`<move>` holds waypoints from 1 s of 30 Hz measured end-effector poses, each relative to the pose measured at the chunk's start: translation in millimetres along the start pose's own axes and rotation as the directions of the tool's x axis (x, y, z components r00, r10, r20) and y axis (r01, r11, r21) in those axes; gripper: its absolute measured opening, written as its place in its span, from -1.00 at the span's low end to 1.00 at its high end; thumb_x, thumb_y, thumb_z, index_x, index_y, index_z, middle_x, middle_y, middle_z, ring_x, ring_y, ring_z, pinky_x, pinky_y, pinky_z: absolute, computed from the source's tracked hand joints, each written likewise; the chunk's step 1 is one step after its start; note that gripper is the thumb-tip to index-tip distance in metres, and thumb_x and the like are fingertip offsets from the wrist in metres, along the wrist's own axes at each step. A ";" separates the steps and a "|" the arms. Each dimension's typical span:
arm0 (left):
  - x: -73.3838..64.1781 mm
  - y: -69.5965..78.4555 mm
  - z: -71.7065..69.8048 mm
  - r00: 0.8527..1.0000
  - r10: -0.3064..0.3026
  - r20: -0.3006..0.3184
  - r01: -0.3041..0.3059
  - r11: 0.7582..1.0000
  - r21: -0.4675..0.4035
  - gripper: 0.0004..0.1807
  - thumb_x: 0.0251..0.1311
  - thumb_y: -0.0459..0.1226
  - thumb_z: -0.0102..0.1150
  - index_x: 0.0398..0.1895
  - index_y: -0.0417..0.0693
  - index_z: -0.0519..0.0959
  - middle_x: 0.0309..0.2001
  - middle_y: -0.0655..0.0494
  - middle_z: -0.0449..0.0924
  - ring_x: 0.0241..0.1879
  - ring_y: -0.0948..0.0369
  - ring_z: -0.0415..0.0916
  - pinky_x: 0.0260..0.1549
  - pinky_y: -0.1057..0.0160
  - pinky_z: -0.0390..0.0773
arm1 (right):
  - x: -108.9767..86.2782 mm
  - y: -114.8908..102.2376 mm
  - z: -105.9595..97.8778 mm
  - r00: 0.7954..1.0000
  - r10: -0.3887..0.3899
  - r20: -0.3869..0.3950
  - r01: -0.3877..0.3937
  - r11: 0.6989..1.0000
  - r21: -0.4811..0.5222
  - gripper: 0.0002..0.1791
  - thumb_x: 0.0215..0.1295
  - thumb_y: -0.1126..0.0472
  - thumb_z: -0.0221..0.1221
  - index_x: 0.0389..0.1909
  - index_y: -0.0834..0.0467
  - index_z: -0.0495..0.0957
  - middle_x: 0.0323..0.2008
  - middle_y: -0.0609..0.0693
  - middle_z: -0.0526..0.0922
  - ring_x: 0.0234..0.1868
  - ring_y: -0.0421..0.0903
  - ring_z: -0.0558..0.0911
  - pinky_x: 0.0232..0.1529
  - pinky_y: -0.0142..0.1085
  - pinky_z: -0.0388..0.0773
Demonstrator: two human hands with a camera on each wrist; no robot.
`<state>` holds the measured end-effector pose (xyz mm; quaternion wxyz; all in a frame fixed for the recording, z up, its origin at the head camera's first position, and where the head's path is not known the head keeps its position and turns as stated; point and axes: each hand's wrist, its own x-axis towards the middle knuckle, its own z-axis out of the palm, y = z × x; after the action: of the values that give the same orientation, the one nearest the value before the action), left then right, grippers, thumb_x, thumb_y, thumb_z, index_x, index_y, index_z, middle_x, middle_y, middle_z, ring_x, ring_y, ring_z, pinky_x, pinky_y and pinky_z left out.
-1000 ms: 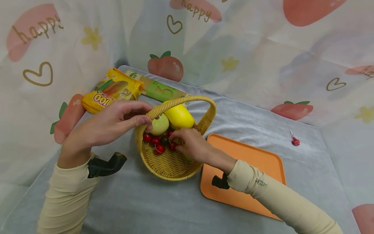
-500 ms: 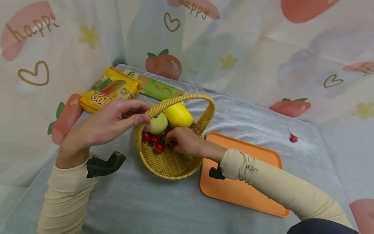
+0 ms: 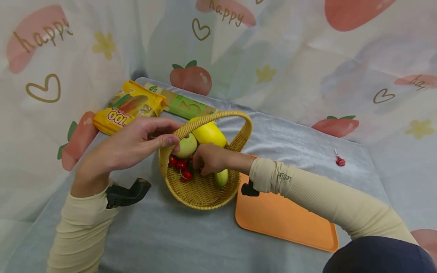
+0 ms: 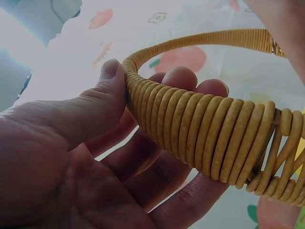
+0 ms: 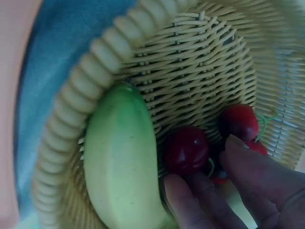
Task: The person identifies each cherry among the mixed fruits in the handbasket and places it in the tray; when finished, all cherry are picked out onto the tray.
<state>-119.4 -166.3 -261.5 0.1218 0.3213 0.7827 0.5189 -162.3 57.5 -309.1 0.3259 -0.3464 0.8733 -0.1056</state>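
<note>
My left hand (image 3: 133, 146) holds one side of the handle (image 4: 190, 129) of a woven basket (image 3: 205, 193), thumb on one side and fingers underneath. Reaching into the basket, my right hand (image 3: 213, 159) is down among red cherries (image 3: 181, 165). In the right wrist view its fingertips (image 5: 178, 193) lie around a dark red cherry (image 5: 187, 150) and its neighbours; whether they pinch one is hidden. A long pale green fruit (image 5: 121, 157) lies beside the cherries. A round light green fruit (image 3: 187, 146) and a large yellow fruit (image 3: 208, 132) sit at the basket's back.
An orange tray (image 3: 286, 220) lies right of the basket, under the right forearm. Behind the left hand are a yellow snack bag (image 3: 131, 106) and a long green-labelled pack (image 3: 186, 105). A red lollipop (image 3: 340, 161) lies far right on the grey cloth.
My right hand has shifted slightly left and back over the cherries, uncovering the pale green fruit in the head view. My left hand keeps its hold on the handle.
</note>
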 end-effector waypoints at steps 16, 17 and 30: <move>6.0 2.5 9.0 1.000 0.006 0.019 -0.006 1.000 0.021 -0.77 0.31 -0.20 0.03 -0.07 -0.11 0.54 -0.37 0.05 0.59 -0.31 0.20 0.48 -0.23 0.32 0.49 | 10.2 -5.0 14.8 0.995 0.102 -0.009 -0.102 0.988 -0.117 -0.58 -0.14 0.59 0.14 -0.83 0.04 0.29 -0.81 -0.15 0.21 -0.71 -0.24 0.11 -0.69 -0.45 0.03; 6.5 2.9 9.1 1.000 0.002 0.020 -0.002 1.000 0.019 -0.76 0.31 -0.21 0.03 -0.06 -0.11 0.54 -0.37 0.05 0.60 -0.30 0.20 0.48 -0.23 0.33 0.50 | 9.4 -4.8 14.6 0.996 0.092 -0.014 -0.093 0.989 -0.119 -0.57 -0.15 0.59 0.14 -0.84 0.03 0.28 -0.81 -0.16 0.20 -0.71 -0.25 0.10 -0.69 -0.46 0.03; 0.1 1.4 2.0 1.000 -0.016 -0.001 0.016 1.000 0.012 -0.76 0.31 -0.18 0.04 -0.06 -0.08 0.54 -0.34 -0.01 0.57 -0.28 0.19 0.46 -0.24 0.33 0.49 | -16.4 -22.6 -0.5 1.000 0.011 -0.004 -0.011 0.997 -0.080 -0.55 -0.18 0.62 0.00 -0.86 0.05 0.10 -0.71 -0.10 -0.06 -0.60 -0.18 -0.13 -0.57 -0.37 -0.14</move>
<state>-117.9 -164.4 -261.1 0.1234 0.3157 0.7885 0.5132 -141.5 51.9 -291.4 0.3108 -0.3543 0.8792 -0.0693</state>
